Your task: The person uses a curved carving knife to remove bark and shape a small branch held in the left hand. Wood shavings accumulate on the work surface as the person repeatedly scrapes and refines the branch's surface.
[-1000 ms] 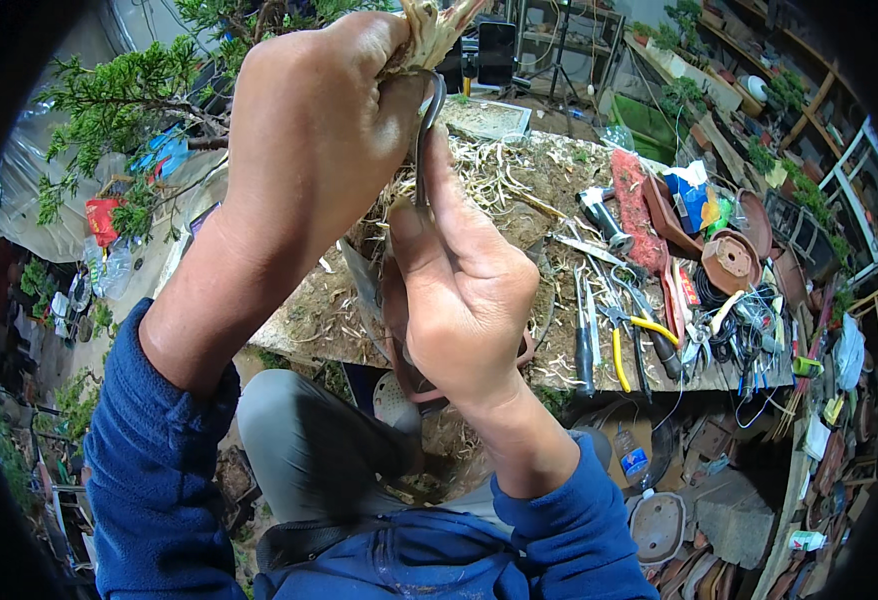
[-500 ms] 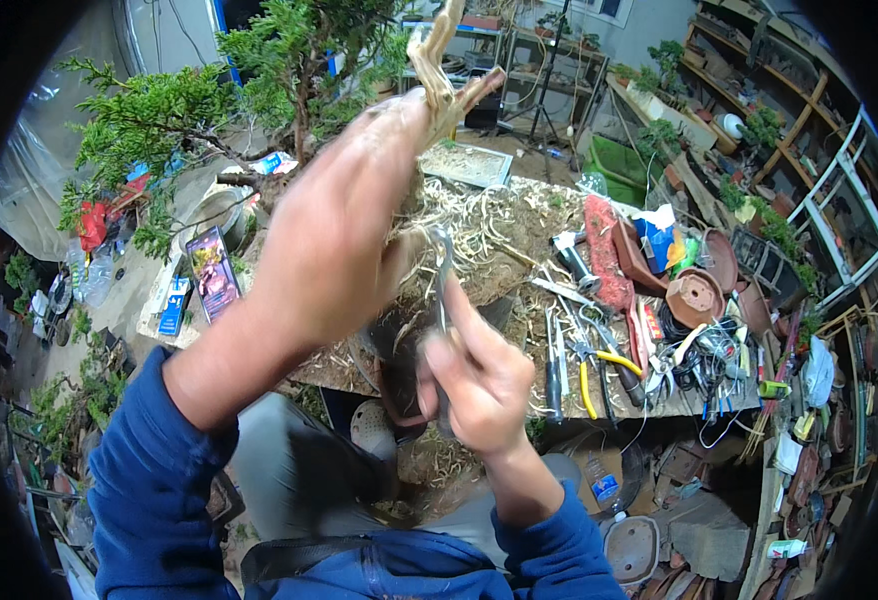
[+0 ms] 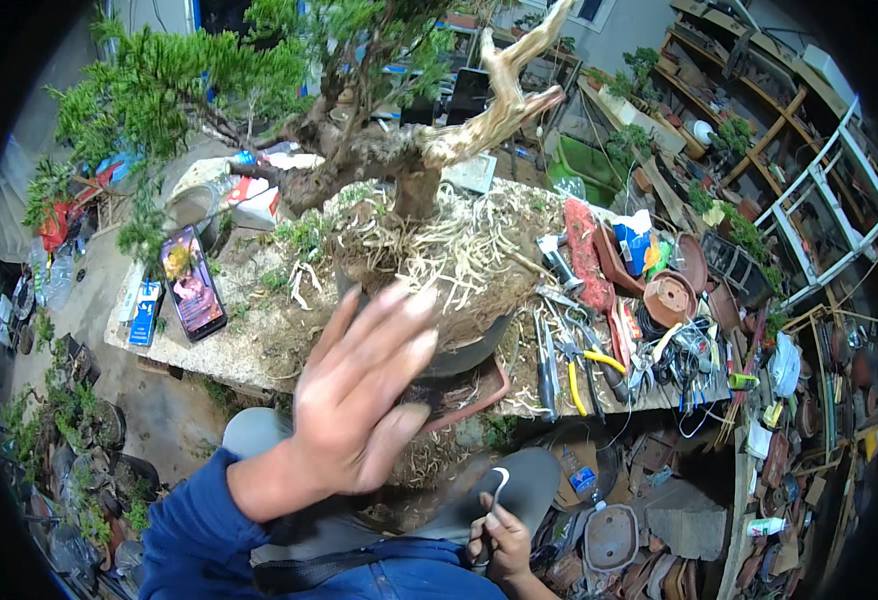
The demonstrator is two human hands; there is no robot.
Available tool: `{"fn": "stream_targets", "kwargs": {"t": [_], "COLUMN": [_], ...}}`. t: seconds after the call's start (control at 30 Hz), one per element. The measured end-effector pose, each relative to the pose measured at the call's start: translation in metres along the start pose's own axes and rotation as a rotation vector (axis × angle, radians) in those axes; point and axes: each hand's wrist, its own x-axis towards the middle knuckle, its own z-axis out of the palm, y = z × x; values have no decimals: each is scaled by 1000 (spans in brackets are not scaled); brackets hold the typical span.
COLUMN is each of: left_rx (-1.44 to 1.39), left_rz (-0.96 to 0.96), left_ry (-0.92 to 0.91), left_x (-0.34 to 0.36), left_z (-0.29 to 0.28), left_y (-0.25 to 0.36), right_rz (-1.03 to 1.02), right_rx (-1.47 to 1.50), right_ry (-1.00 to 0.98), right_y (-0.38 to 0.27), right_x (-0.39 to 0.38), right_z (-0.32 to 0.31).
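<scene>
A juniper bonsai [image 3: 379, 150] with green foliage and a pale bare deadwood branch [image 3: 504, 70] stands on the worktable. Pale stringy roots [image 3: 469, 245] lie over the brown soil at its base, in a dark round pot [image 3: 464, 355]. My left hand [image 3: 359, 395] is slightly blurred, raised before the pot with its fingers stretched out and nothing in them; it hides part of the pot. Low over my lap, my right hand [image 3: 504, 540] is closed round a small metal hook tool [image 3: 500, 485], its curved tip pointing up.
Pliers with yellow handles [image 3: 589, 370], a dark-handled tool [image 3: 546, 385] and other tools crowd the table's right side, beside small brown pots [image 3: 670, 297]. A phone [image 3: 195, 283] and a blue box [image 3: 145, 313] lie at left. A reddish-brown bar [image 3: 479, 400] juts out below the pot.
My left hand has come down off the deadwood branch, its fingers now spread. The right hand has drawn back from the roots toward my lap, still holding the hook tool.
</scene>
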Motion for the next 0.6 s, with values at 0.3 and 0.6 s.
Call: {"fn": "stream_targets", "kwargs": {"t": [0.3, 0.6], "left_rx": [65, -234], "left_rz": [29, 141], "left_ry": [-35, 2], "left_x": [2, 21], "left_z": [33, 24], "left_y": [-71, -103], "right_rz": [162, 50], "right_rx": [-74, -319], "right_ry": [-237, -395], "right_y": [35, 0], "right_x": [-29, -21], "right_z": [-8, 23]}}
